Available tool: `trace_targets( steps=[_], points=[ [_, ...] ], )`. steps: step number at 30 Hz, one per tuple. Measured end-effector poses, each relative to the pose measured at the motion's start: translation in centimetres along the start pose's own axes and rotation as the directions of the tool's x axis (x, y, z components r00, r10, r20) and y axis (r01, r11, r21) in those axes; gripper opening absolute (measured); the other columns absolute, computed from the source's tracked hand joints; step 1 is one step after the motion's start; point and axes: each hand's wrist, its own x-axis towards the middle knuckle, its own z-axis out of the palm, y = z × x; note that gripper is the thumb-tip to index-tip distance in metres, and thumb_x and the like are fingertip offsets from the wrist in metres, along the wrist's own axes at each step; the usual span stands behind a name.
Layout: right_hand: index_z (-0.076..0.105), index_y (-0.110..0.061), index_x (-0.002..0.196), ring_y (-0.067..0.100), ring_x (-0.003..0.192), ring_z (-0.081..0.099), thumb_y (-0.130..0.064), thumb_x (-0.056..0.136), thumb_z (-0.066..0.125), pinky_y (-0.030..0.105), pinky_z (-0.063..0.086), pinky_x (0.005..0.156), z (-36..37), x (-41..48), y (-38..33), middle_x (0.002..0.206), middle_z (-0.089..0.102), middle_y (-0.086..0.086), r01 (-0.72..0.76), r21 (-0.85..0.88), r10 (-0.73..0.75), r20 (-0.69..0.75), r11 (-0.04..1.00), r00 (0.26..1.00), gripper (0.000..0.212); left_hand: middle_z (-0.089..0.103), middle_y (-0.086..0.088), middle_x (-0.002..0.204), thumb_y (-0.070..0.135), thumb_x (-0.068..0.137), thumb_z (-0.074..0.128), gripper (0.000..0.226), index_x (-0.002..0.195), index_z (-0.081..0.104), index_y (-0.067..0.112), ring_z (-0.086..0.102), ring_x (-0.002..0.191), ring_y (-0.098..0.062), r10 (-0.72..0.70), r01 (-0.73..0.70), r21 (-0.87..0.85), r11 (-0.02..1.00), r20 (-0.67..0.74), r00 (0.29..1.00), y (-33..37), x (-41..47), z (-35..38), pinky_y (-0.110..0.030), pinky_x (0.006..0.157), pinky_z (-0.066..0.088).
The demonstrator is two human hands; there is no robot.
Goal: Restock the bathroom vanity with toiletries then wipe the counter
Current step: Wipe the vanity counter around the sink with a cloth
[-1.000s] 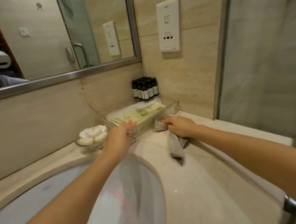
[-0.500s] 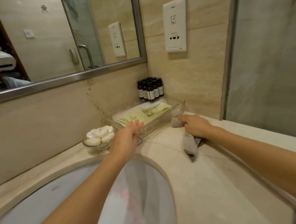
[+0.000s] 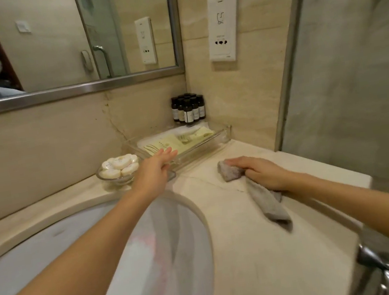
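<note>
**Left hand** [image 3: 154, 171]: mine, released, fingers straight and spread a little. It reaches over the near left corner of the clear tray [image 3: 222, 138]. I cannot tell whether the fingertips touch the rim.

**Right hand** [image 3: 260, 172]: mine, palm down, fingers laid fairly straight over the bunched end of the grey cloth [image 3: 272, 207]. It presses the cloth onto the table [image 3: 267, 250] just in front of the tray's right end. The cloth's loose tail trails from under my palm toward the table's near edge.

**Clear tray**: set slantwise toward the table's back right corner. It holds flat pale green packets [image 3: 187, 139] with something white beneath them.

**Small dark bottles** [image 3: 187, 109]: a tight upright cluster in the back right corner, behind the tray.

**Glass dish** [image 3: 117, 181]: left of the tray near the back edge, heaped with white wrapped soaps [image 3: 119, 165].

**Basin** [image 3: 102, 249]: white, sunk into the table under my left forearm.

**Wall fittings**: framed mirror [image 3: 59, 41] above the back edge and a white socket plate [image 3: 222, 27] on the side wall.
</note>
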Motion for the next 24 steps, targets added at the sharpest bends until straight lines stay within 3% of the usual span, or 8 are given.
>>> trace_targets(
  steps=[4,8,11,14,17,20,24],
  points=[
    [0.045,-0.019,0.14,0.024,0.135,0.04,-0.001,0.092,0.036,0.023,0.031,0.104,-0.4,6.0,2.9,0.147,0.042,0.006,-0.226,-0.04,0.217,-0.161,0.973,0.963,0.052,0.043,0.002,0.146,-0.006,0.094,0.04,0.046,0.133,0.053,0.016,0.03,0.141,-0.012,0.03,-0.03,-0.004,1.0,-0.006,1.0,-0.2,0.1,-0.1,-0.029,0.118,0.02],
    [0.042,-0.021,0.142,0.025,0.135,0.039,-0.005,0.091,0.036,0.032,0.034,0.105,1.1,7.5,1.0,0.15,0.038,0.005,-0.292,-0.148,0.261,-0.201,0.945,0.944,0.054,0.043,0.005,0.146,-0.004,0.094,0.041,0.047,0.133,0.053,0.019,0.03,0.141,-0.012,0.02,-0.02,0.009,1.0,-0.021,1.0,0.0,-0.3,0.1,-0.034,0.118,0.022],
    [0.04,-0.022,0.143,0.022,0.138,0.034,-0.004,0.091,0.035,0.031,0.029,0.109,2.2,5.5,-1.9,0.151,0.036,0.002,-0.213,-0.159,0.187,-0.165,0.964,0.969,0.055,0.037,0.003,0.15,-0.007,0.092,0.041,0.052,0.137,0.048,0.019,0.026,0.143,-0.015,-0.052,0.052,0.076,0.996,-0.009,0.999,1.5,-0.5,-0.1,-0.034,0.119,0.02],
    [0.038,-0.023,0.144,0.02,0.14,0.029,-0.004,0.092,0.034,0.027,0.023,0.111,3.5,2.6,-5.3,0.153,0.033,-0.001,-0.079,-0.163,0.064,-0.097,0.984,0.993,0.056,0.016,0.0,0.158,-0.014,0.087,0.04,0.068,0.147,0.029,0.016,0.009,0.147,-0.016,-0.165,0.159,0.178,0.971,0.019,0.986,4.2,-1.5,-0.3,-0.033,0.119,0.013],
    [0.034,-0.025,0.146,0.018,0.141,0.026,-0.017,0.091,0.029,0.027,0.023,0.111,4.2,-0.6,-7.9,0.154,0.03,-0.001,0.022,-0.183,-0.025,-0.014,0.983,1.0,0.056,-0.001,0.0,0.16,-0.011,0.086,0.038,0.074,0.151,0.013,0.015,0.002,0.148,-0.022,-0.211,0.209,0.231,0.95,-0.017,0.977,6.1,-5.1,-0.1,-0.039,0.119,0.015],
    [0.039,-0.027,0.144,0.016,0.138,0.03,-0.03,0.079,0.023,0.027,0.028,0.109,4.6,-3.7,-9.9,0.152,0.033,-0.005,0.087,-0.17,-0.087,0.008,0.982,0.996,0.066,-0.001,0.004,0.16,-0.006,0.089,0.036,0.068,0.151,0.016,0.016,0.008,0.147,-0.026,-0.254,0.247,0.247,0.937,-0.003,0.967,6.0,-10.7,-1.4,-0.039,0.116,0.026],
    [0.065,-0.03,0.117,0.011,0.122,0.046,-0.032,0.097,0.033,0.028,0.038,0.099,6.7,-7.8,-13.7,0.129,0.056,-0.009,0.255,-0.154,-0.248,0.064,0.955,0.967,0.038,0.0,0.003,0.16,-0.003,0.092,0.034,0.059,0.148,0.025,0.012,0.012,0.146,-0.029,-0.403,0.388,0.363,0.847,-0.037,0.915,5.3,-17.8,-5.7,-0.036,0.115,0.024]
  ],
)
